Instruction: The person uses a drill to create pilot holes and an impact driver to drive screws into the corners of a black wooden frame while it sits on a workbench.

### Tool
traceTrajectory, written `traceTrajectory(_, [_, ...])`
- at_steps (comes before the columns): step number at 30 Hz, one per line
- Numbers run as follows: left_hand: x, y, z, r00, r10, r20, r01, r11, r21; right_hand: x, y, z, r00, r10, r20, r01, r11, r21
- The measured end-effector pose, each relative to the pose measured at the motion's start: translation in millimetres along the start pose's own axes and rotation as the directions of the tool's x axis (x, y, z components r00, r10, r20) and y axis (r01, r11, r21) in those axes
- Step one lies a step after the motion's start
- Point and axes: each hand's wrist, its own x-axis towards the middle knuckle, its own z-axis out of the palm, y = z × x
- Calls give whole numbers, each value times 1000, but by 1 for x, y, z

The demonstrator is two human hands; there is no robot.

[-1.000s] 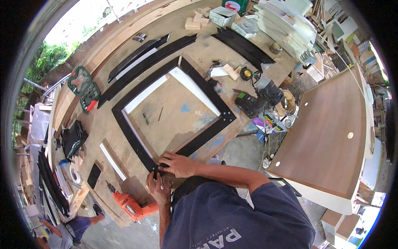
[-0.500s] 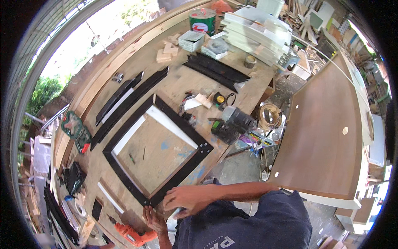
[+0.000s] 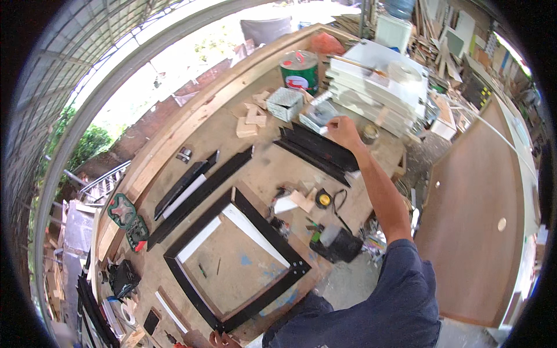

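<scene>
Head view is showing the right hand point(image 3: 342, 130) reaching way out across the workbench point(image 3: 261, 168) toward its far edge, fingers landing at a small clear plastic box point(image 3: 318, 116) sitting just beside the stack of white boards point(image 3: 371, 87). Fingers are looking curled over the box's near corner, but I can't tell whether they're actually pinching anything or just resting on it, it's too small in the frame. Left hand isn't showing at all.

That box is probably feeling light and a bit slick, thin plastic that's flexing if squeezed hard, so I'd be taking it by the two long sides rather than the lid. Right under the wrist are the loose black strips point(image 3: 318, 152), lying at an angle near the far right corner, touching each other.

Other stuff around: green paint can point(image 3: 299, 71) at the far edge, little wood offcuts point(image 3: 250, 119) beside a patterned box point(image 3: 284, 103), yellow tape measure point(image 3: 323, 200) mid-bench, and the assembled black frame point(image 3: 232, 261) sitting toward the near edge, well apart from the hand
</scene>
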Motion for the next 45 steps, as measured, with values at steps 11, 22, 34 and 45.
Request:
traceTrajectory(11, [-18,27,9,975,-183,-125,183,983,-9,120,85,123,958,189,215,-107,933,-342])
traceTrajectory(22, [-20,117,64,961,-244,-128,276,843,462,168,157,148,983,33,181,92,761,-642])
traceTrajectory(34, [-23,98,41,966,-164,-200,244,835,493,161,157,155,981,115,153,-27,874,-485])
traceTrajectory(45, [-15,83,21,990,-134,-51,142,876,462,136,156,151,985,127,120,-67,907,-415])
